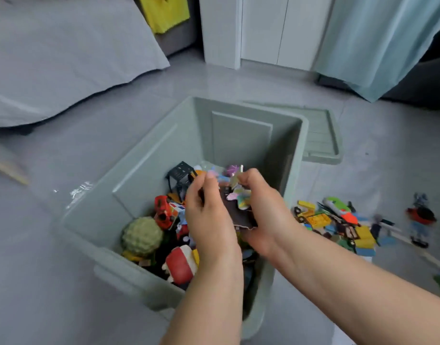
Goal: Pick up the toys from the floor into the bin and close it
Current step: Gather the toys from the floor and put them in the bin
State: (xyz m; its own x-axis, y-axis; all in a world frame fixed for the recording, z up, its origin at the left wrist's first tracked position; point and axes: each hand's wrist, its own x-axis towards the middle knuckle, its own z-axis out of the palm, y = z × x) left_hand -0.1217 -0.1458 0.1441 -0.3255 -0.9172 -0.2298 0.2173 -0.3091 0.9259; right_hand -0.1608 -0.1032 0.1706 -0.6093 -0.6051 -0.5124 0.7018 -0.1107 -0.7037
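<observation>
- Toys [142, 235] in bin [149, 155], centre.
- Lid [321, 135] on floor [52, 282], 1 o'clock of bin.
- Loose toys [338, 221] on floor, 3 o'clock.
- Flat pieces [241, 211] between left hand [209, 217], right hand [267, 210], over bin.

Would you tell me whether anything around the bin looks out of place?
Yes. A pile of colourful plastic toy bricks and figures lies scattered on the grey floor right of the sage-green plastic bin, and its matching lid lies flat behind it, off the bin.
</observation>
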